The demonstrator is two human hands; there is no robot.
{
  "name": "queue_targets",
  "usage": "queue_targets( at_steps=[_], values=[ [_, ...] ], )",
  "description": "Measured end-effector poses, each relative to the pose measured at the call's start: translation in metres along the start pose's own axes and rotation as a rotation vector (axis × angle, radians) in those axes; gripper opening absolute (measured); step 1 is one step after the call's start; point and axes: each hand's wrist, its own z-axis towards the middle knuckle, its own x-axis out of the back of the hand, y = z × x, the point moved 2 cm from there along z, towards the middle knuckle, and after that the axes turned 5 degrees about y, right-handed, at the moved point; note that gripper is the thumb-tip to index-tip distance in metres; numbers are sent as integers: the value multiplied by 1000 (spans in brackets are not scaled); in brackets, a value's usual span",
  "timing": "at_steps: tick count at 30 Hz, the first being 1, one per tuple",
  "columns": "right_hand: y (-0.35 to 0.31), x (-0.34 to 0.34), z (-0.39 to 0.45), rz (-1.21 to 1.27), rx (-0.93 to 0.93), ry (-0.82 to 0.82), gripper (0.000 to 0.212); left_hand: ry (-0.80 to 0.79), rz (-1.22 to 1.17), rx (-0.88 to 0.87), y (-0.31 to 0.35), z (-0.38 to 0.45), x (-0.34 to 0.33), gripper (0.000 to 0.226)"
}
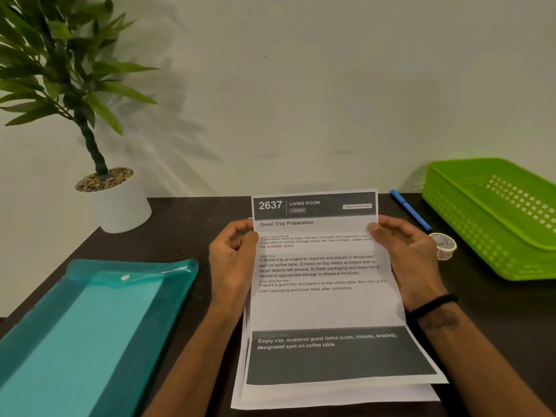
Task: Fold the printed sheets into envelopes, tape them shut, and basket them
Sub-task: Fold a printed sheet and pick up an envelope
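Between both thumbs and curled fingers (391, 227) — printed sheets (319, 296), edges pinched.

I see a plain pale wall (301, 85) beyond my hands, leaf shadows cast across it. A dark table (186, 224) runs beneath them.

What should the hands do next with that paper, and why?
Probably lay the top printed sheet flat on the table and make the first fold. Both the left hand and the right hand pinch its upper edges, it has no crease yet, more sheets lie under it, and the tape roll and green basket wait untouched.
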Motion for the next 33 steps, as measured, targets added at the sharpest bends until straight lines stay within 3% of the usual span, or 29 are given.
queue_targets(
  at_steps=[12,20,26,29,33],
  values=[
    [1,1,2,-24,4,-43,30,-15,7,-19,-2,1,1,21],
    [3,1,5,-39,16,-34,23,13,60,-63,-8,5,2,21],
    [-1,-2,2,118,-133,-28,29,47,-14,23,-7,7,1,25],
    [-3,-4,-1,213,-214,-80,22,67,-20,45,-7,7,1,26],
    [1,-4,0,67,-38,-47,6,23,40,-22,-8,6,0,11]
  ],
)
